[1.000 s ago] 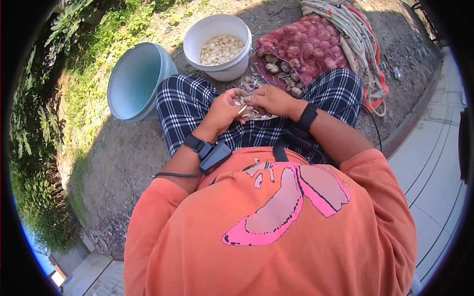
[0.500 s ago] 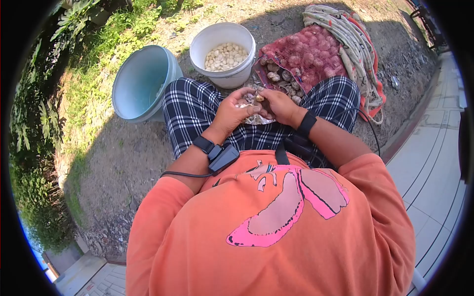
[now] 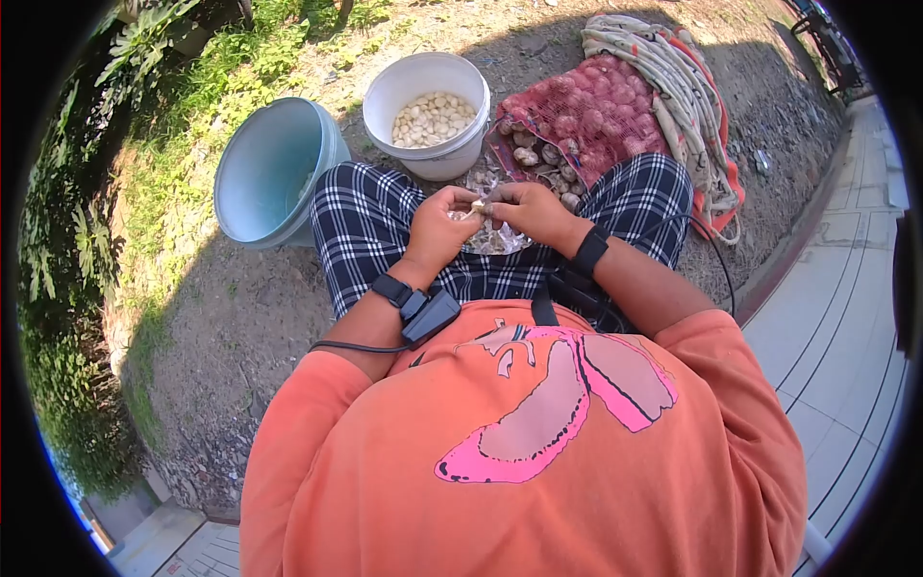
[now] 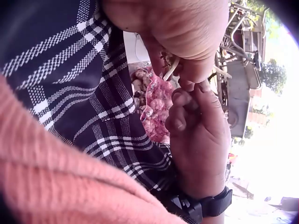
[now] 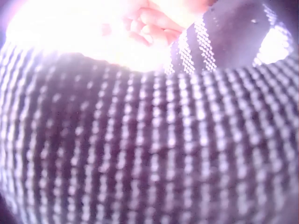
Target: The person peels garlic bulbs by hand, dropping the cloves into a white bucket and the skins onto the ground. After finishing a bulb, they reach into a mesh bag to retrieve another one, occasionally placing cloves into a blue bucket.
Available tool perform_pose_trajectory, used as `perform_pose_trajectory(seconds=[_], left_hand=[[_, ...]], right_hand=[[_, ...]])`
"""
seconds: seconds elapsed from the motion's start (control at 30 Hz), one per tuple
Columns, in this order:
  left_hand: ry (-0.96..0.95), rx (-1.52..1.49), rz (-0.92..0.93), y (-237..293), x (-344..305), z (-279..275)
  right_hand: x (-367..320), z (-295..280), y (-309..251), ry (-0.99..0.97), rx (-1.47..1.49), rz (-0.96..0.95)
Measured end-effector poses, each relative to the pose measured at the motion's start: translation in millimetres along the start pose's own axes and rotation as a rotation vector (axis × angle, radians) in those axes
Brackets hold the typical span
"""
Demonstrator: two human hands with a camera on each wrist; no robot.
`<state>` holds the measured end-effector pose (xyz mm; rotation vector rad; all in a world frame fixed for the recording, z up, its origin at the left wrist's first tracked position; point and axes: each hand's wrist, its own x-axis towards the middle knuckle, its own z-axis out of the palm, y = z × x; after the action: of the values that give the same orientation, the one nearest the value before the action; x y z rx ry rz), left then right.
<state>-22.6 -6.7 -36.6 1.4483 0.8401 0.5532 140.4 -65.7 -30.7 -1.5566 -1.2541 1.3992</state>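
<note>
Dirt yard (image 3: 240, 317), part shaded: pale clove (image 3: 478, 206) worked over plaid trousers (image 3: 361, 216)

Greenery (image 3: 221, 106) off to the left, paving (image 3: 846, 288) to the right. Pale clove: up above plaid trousers, between left hand (image 3: 437, 231) and right hand (image 3: 536, 213). Left hand: curled, gripping pale clove between thumb and fingers. Right hand: up at same spot, also pinching with thumb and forefinger, judging by head view. Right wrist view: glare and blurred weave, no help on grip. Left wrist view: pale sliver (image 4: 171, 68) poking out of left hand; skin or stalk, cannot tell. Loose skins (image 3: 495, 238) just below both hands. White bucket (image 3: 447, 165) ahead, bare cloves (image 3: 433, 120) inside. Light blue bucket (image 3: 269, 173) to its left. Red mesh sack (image 3: 611, 106) ahead right, whole bulbs (image 3: 527, 154) at its mouth.

Step in hand, by judgement: stripping skin off pale clove. Hold steady with left hand, light pinch, no crushing; likely slick once bare. Start at one end with right thumbnail, pull lengthwise, not across. Stay low over loose skins to catch scraps. Turn and check every side. Amount of skin left: cannot tell. Keep scraps out of white bucket.
</note>
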Motion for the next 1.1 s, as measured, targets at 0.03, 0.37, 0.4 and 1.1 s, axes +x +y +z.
perform_pose_trajectory(seconds=[0.03, 0.37, 0.4, 1.1], left_hand=[[-0.002, 0.030, 0.007, -0.7, 0.4, -0.2], [-0.050, 0.209, 0.027, -3.8, 0.4, 0.7], [-0.051, 0.210, 0.028, -4.3, 0.8, 0.8], [-0.051, -0.176, -0.137, -1.9, 1.7, 1.9]], right_hand=[[-0.2, 0.4, -0.1, 0.001, 0.001, 0.001], [4.4, 3.8, 12.8, 0.072, -0.213, -0.156], [4.7, 5.0, 12.6, 0.107, -0.284, -0.201], [3.0, -2.5, 8.5, 0.049, 0.184, -0.052]])
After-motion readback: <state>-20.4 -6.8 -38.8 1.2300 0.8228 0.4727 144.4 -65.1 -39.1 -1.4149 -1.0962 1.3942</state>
